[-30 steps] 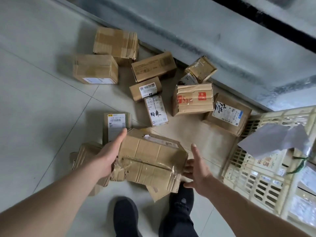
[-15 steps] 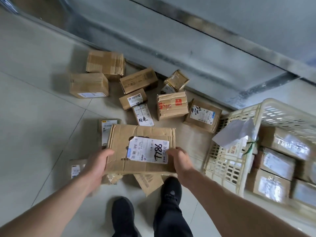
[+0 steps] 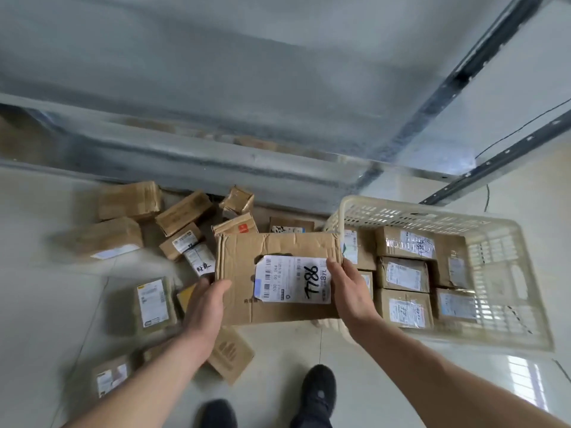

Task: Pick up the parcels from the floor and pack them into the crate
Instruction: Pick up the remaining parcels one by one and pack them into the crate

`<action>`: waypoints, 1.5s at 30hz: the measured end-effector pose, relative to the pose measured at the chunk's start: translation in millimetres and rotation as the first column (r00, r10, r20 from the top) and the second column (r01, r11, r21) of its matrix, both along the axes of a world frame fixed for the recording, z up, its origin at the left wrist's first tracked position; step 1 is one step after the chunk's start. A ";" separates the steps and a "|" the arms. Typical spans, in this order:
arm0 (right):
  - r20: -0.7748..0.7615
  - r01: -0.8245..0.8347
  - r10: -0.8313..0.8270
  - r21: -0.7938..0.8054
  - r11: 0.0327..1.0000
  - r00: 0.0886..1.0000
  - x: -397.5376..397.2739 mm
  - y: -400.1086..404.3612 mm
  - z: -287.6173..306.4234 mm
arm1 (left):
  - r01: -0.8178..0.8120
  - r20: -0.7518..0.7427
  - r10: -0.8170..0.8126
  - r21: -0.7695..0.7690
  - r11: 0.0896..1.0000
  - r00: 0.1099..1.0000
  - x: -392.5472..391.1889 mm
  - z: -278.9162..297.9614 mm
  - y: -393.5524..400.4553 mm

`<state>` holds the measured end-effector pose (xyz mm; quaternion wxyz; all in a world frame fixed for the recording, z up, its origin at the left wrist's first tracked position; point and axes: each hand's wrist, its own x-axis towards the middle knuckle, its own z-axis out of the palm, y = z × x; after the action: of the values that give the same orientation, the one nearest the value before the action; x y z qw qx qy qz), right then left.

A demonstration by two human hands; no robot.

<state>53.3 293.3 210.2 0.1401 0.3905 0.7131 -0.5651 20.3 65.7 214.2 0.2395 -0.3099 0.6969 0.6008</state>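
- While the person stands over the scattered boxes, a creased cardboard parcel [image 3: 278, 279] is up off the floor, held flat between both hands, its white label marked "7786" facing up.
- Left hand [image 3: 205, 304] grasps the parcel's left edge, thumb on top and the other fingers out of sight beneath.
- Right hand [image 3: 350, 293] grasps its right edge, thumb lying along the label.
- The parcel's right end overlaps the near-left corner of the cream plastic crate [image 3: 506, 273], where labelled boxes already sit in rows.
- Other parcels lie on the tiled floor [image 3: 46, 304] to the left, some against a metal shelf base [image 3: 216, 168].
- Two black shoes show below.
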 end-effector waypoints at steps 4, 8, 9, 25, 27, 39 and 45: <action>-0.031 0.032 -0.030 0.074 0.997 0.999 4.7 89.8 37.0 | 0.154 -0.021 -0.153 0.058 0.986 0.988 5.4 26.3 86.0; -0.024 0.092 -0.089 0.153 0.984 0.996 12.8 193.4 31.9 | 0.282 -0.056 -0.279 0.055 0.958 0.959 5.3 30.5 183.4; -0.015 0.097 -0.096 0.154 0.983 0.995 14.7 215.2 30.2 | 0.301 -0.066 -0.297 0.048 0.953 0.953 4.9 27.8 206.9; 0.178 0.147 -0.131 -0.081 0.986 0.975 1.5 324.4 -164.6 | 0.482 0.049 -0.527 -0.483 0.731 0.849 -39.6 -147.5 355.9; 0.164 0.112 -0.099 -0.070 0.991 0.981 -15.8 322.5 -182.3 | 0.461 0.039 -0.515 -0.508 0.727 0.856 -47.4 -161.5 357.4; 0.148 0.130 -0.117 -0.081 0.988 0.982 -64.7 342.0 -251.1 | 0.611 0.132 -0.704 -0.622 0.490 0.698 -53.9 -195.2 379.3; 0.124 0.093 -0.081 -0.093 0.991 0.989 -70.4 341.2 -263.7 | 0.659 0.254 -0.669 -0.592 0.463 0.698 -72.6 -222.4 379.2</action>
<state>-17.1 634.5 -53.5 0.1771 0.4469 0.6570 -0.5808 -52.3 444.9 -8.1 0.3268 -0.0721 0.9242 0.1842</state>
